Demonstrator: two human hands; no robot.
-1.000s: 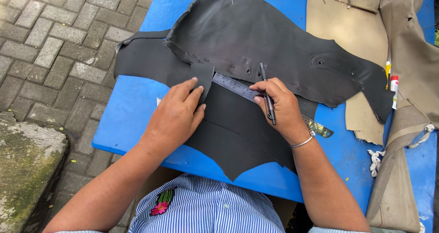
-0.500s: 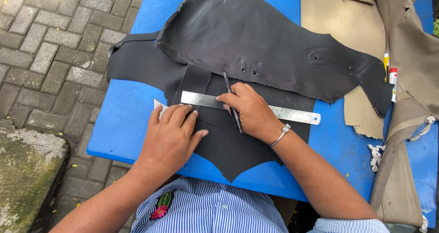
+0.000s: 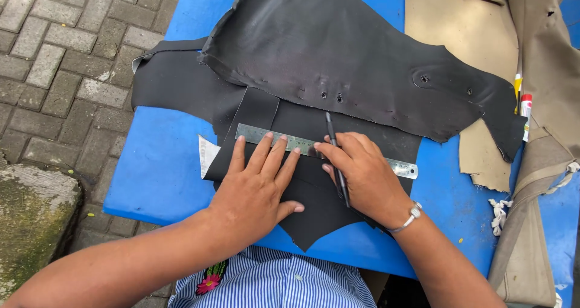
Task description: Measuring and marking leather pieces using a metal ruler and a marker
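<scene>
Where both hands press, the steel ruler (image 3: pixel 326 150) lies under fingertips.

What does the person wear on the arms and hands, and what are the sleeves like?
Both forearms are bare, and no gloves are worn. The left hand has no ring or band that shows. The right hand has a thin silver bracelet with a small round bead at the wrist. No sleeves show; the blue-and-white striped shirt carries an embroidered pink flower.
</scene>
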